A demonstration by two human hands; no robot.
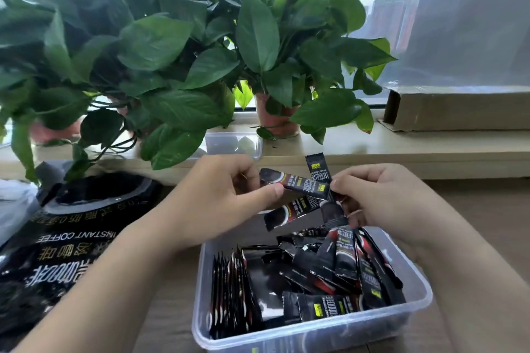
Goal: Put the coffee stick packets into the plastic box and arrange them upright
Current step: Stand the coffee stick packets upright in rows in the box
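Nearest, a clear plastic box [315, 337] sits on the wooden surface [473, 223], low and right of centre. Inside it, a row of coffee stick packets [232, 295] stands on edge against the left wall, while a loose heap [344, 266] of them lies tumbled and leaning across the right side. Just above the box's far rim both hands hold a fan of three packets [298, 184]. The left hand [218, 195] pinches the left end of one between thumb and curled fingers. The right hand [381, 200] has its fingers curled tight round the spot where the three cross. To the left lies a big black instant-coffee bag [71, 238]. Beyond the hands a second clear container [235, 145] rests by the window ledge [401, 149]. Leafy potted plants [160, 51] stand behind it, and a long cardboard box [459, 109] lies far right on the ledge.
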